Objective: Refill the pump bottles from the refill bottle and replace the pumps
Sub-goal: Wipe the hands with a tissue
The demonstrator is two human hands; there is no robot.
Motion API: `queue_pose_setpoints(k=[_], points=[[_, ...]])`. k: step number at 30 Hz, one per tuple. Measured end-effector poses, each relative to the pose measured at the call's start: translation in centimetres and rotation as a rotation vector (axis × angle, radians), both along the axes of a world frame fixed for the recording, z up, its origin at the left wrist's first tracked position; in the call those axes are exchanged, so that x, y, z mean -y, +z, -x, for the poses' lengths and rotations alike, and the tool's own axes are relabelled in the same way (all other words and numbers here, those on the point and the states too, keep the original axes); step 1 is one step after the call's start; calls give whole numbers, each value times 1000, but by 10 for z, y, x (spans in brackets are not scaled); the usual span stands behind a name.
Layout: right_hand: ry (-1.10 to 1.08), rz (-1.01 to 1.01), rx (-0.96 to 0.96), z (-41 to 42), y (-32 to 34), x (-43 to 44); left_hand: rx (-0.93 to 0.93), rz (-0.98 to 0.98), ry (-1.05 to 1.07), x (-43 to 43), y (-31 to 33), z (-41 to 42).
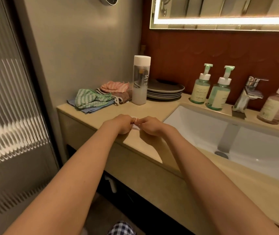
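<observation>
1. Furthest left, a ribbed glass door (pixel 8 99) stands beside the beige counter (pixel 91 117).
2. At the counter's back left corner lies a heap of cloths (pixel 91 100). A green zigzag one lies on a blue one, with a pink striped one and a brown one behind.
3. Just right of the cloths, the refill bottle (pixel 140 82) stands upright against the wall with its white cap on. Pale, cloudy liquid fills its lower part.
4. A stack of grey plates (pixel 165 89) sits just behind and to the right of that bottle.
5. Over the front part of the counter, the left hand (pixel 120 122) has its fingers curled and pinches a small white piece (pixel 135 127).
6. The right hand (pixel 150 127) meets it from the other side, fingers curled, and pinches the same piece. What the piece is cannot be told.
7. Right of the hands, the white sink (pixel 194 126) is set into the counter.
8. On the ledge behind the sink, the left green pump bottle (pixel 200 87) and the right green pump bottle (pixel 219 92) stand upright just beside each other. Both have their pumps on.
9. Next comes the chrome tap (pixel 247 94), with its spout over the sink.
10. Near the right edge, the pink pump bottle (pixel 277 102) stands on the same ledge with its pump on.
11. Above it all hangs a mirror (pixel 220 14) with a lit border.
</observation>
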State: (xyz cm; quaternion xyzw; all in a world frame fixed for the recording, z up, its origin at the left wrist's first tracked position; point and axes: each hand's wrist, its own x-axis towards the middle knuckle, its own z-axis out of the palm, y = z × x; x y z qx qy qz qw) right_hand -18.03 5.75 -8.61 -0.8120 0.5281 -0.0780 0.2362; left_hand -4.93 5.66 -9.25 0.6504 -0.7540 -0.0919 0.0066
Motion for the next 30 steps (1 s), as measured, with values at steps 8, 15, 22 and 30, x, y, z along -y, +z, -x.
queue_pose_setpoints(k=[8,15,22,30], points=[[11,37,74,8,-2,-36,-108,8,-30,-40,7,-5],[-26,86,157,28,-4,-50,-240,38,-30,-63,7,4],[-50,153,176,53,-7,-72,-239,82,-74,-77,8,26],[-320,263,381,82,-14,-96,-410,170,-93,-98,-2,70]])
